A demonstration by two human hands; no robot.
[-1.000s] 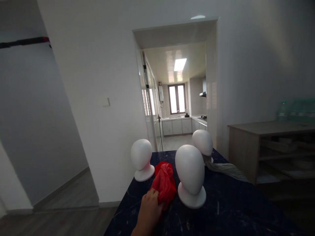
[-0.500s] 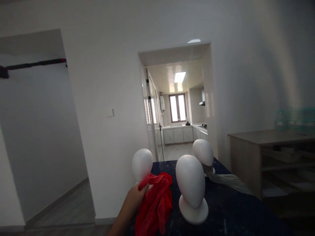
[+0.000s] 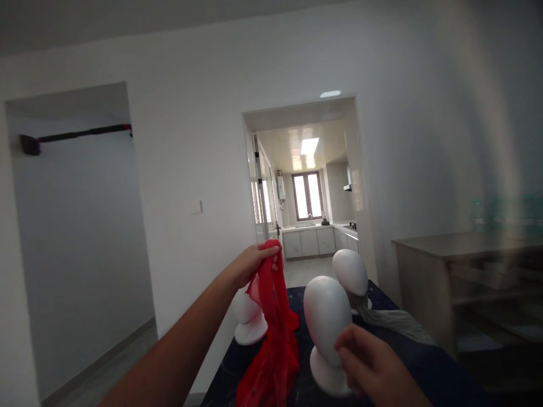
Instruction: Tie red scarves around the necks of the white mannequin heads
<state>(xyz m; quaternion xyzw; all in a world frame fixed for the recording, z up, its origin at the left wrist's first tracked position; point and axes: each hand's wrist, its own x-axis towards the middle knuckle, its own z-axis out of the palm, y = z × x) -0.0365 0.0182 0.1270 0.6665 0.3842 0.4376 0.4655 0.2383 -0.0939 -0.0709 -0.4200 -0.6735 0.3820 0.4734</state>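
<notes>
Over tbl (image 3: 439,374), LH (image 3: 253,263) pinches cloth (image 3: 274,333), RH (image 3: 373,359) part-open

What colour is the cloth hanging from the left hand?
Bright red; the cloth shows best in the head view.

Your red cloth (image 3: 275,322) looks thin and slightly sheer; the grey cloth (image 3: 396,324) at lower right, crumpled. Your white front head form (image 3: 324,302) appears smooth and matt, your bench (image 3: 435,367) marble-patterned, the far-right cabinet (image 3: 422,288) wood-like, the central doorway's ceiling (image 3: 291,148) glossy.
</notes>
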